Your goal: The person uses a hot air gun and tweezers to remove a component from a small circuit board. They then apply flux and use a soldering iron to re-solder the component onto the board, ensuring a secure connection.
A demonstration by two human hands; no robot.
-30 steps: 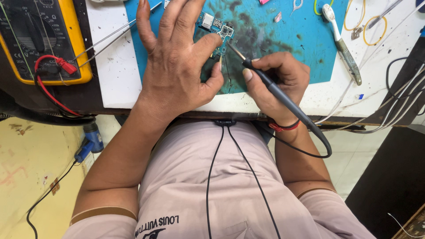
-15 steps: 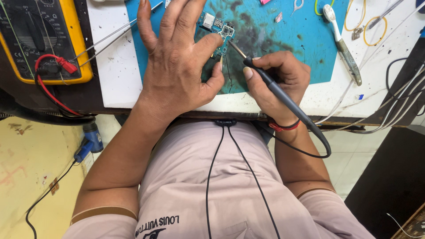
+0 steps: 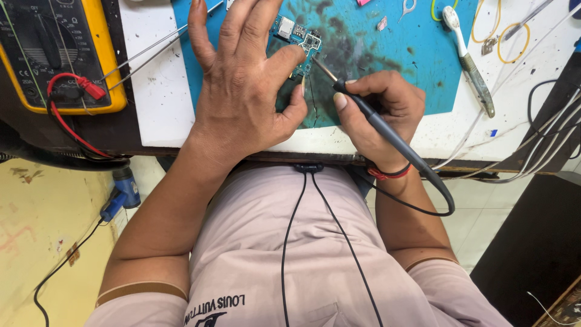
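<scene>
Left hand [image 3: 242, 97], fingers spread, pins the board [image 3: 296, 36] at top centre of frame on the blue mat [image 3: 387, 72]; right hand [image 3: 381, 112] pinches the iron [image 3: 375, 121], tip approx. on the board's edge. Risk: a slip could bridge pads or burn the thumb just beside the tip. No containers in view, prob. none on this part of the bench.

Circuit board [image 3: 298, 37] lies on the mat [image 3: 387, 66], top centre of frame, on the desk [image 3: 157, 103]. My left hand [image 3: 242, 91] lies over the board's left part; my right hand [image 3: 381, 112] sits to its lower right, soldering iron [image 3: 375, 121] tip touching the board. Multimeter [image 3: 57, 54] upper left. Tweezers [image 3: 151, 51] between multimeter and left hand. Toothbrush [image 3: 469, 60] upper right, on the mat's right edge.
</scene>
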